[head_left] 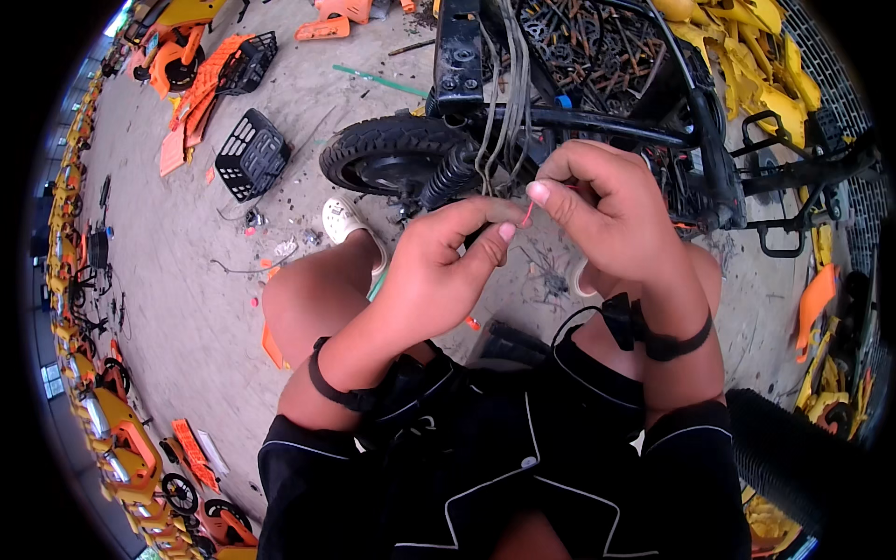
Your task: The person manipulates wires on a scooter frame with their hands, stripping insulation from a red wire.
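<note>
two hands (439, 271), one red wire (528, 215), two black baskets (252, 154), one tyre (387, 149)

Black basket (252, 154) on ground, orange panels (196, 103) behind, white shoe (343, 222) nearby.

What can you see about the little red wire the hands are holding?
The red wire is very thin and short, probably plastic-coated. Only a small piece shows, running nearly upright between the fingertips. The left hand and right hand both pinch it, in front of a bundle of grey cables hanging from the black bike frame.
</note>
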The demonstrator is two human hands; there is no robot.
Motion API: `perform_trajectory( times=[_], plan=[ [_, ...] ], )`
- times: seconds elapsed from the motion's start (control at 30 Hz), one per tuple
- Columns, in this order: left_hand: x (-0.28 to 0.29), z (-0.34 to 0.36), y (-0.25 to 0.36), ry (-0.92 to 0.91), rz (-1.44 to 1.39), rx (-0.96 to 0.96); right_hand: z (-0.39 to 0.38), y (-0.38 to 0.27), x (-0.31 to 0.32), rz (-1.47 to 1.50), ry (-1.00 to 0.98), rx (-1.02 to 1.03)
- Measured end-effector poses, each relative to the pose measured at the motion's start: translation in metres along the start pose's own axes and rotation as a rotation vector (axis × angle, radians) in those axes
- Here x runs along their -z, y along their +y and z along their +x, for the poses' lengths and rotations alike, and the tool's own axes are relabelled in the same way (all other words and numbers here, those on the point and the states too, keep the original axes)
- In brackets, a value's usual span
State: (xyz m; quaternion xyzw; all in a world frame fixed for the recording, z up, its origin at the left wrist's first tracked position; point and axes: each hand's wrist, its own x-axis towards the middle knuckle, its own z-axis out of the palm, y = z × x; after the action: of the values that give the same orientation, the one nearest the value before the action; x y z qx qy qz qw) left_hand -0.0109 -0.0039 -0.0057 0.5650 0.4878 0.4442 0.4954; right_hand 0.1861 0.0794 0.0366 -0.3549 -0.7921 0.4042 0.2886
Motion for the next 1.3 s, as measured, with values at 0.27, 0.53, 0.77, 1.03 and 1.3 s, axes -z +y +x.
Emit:
perform_trajectory(
  times=[0.27,0.53,0.77,1.03,1.3],
  plan=[
    [0.008,0.002,0.006,-0.112,-0.349,0.244,0.004,0.019,-0.014,0.442,-0.120,-0.254],
    [0.002,0.009,-0.008,0.043,-0.557,0.266,0.008,0.019,-0.021,0.098,0.274,0.123],
    [0.001,0.007,-0.010,0.070,-0.488,0.223,-0.001,0.014,-0.018,-0.197,0.168,0.296],
    [-0.003,0.011,-0.008,0.119,-0.458,0.165,-0.002,0.016,-0.024,-0.270,0.214,0.307],
    [-0.009,0.009,-0.003,0.197,-0.320,0.105,-0.005,0.011,-0.035,-0.338,0.324,0.326]
  ],
)
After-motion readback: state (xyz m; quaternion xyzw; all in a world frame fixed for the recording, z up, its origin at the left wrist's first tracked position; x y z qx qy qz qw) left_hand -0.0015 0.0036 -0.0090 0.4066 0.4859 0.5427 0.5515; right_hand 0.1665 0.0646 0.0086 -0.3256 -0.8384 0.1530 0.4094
